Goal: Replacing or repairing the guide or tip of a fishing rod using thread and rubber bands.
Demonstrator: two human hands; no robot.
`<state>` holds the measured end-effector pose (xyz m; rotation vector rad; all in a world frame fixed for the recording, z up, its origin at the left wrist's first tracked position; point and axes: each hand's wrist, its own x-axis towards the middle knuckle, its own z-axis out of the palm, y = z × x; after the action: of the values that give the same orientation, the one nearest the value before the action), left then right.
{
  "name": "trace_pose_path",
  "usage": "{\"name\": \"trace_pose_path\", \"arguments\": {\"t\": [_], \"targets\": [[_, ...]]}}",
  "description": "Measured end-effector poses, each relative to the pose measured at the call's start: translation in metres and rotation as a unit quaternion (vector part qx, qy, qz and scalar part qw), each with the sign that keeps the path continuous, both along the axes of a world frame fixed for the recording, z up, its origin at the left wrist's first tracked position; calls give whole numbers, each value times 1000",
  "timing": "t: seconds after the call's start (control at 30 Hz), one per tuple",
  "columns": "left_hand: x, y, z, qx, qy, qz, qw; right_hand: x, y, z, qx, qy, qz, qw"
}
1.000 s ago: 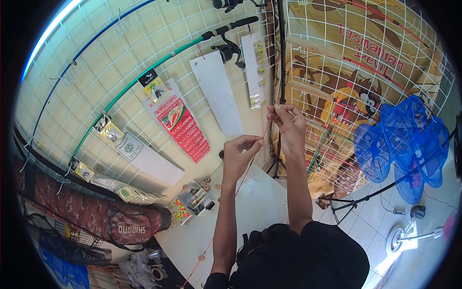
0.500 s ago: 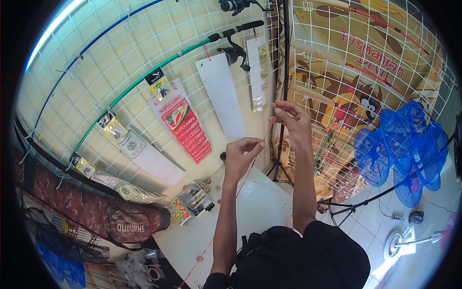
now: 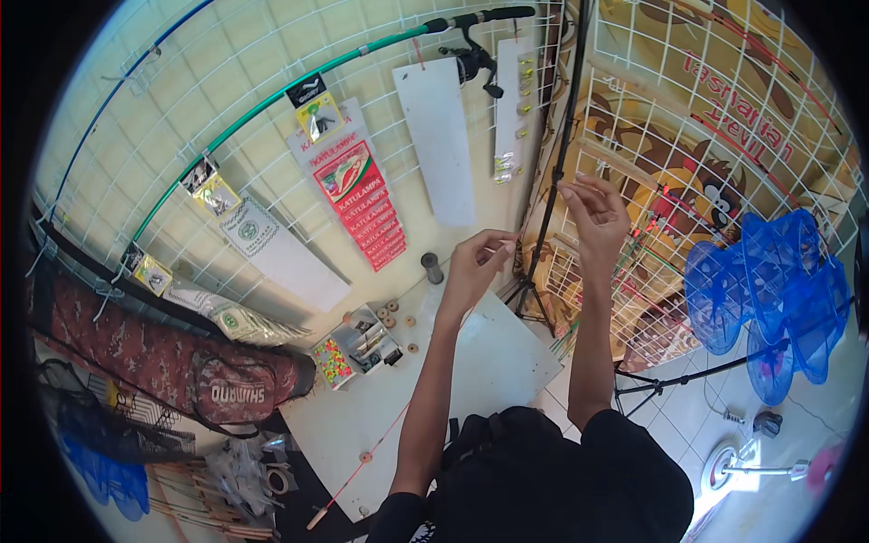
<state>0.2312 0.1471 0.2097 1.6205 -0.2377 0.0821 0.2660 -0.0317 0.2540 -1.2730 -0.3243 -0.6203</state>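
A thin red rod [image 3: 391, 425] with a pale wooden handle [image 3: 317, 518] slants up from the table's near left corner. It passes behind my left forearm. At its upper end my left hand [image 3: 478, 270] pinches it between thumb and forefinger. My right hand [image 3: 597, 222] is raised to the right, apart from the left, with thumb and fingertips drawn together. Whatever it pinches, perhaps a fine line, is too thin to see. A pale ring-shaped disc [image 3: 366, 457] lies by the rod on the white table [image 3: 471, 389].
A compartment box [image 3: 367, 348] with colourful beads stands on the table beside several wooden rings [image 3: 389, 321] and a dark cylinder [image 3: 432, 268]. Behind is a wire grid with a green fishing rod [image 3: 272, 95] and packets. Blue nets [image 3: 760, 299] hang right; a camouflage bag [image 3: 172, 362] lies left.
My hands have moved apart: the right one has gone up and right, away from the left. The view has shifted, showing more of the rod and its handle.
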Motion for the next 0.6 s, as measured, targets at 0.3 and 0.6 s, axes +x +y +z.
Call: {"name": "trace_pose_path", "arguments": {"t": [0.3,0.6], "targets": [[8,-3,-100,-13,174,-108,979,-29,19,-75,-115,115,-9,987],[-43,10,-223,138,206,-40,968,-38,27,-157,-252,206,39,945]]}}
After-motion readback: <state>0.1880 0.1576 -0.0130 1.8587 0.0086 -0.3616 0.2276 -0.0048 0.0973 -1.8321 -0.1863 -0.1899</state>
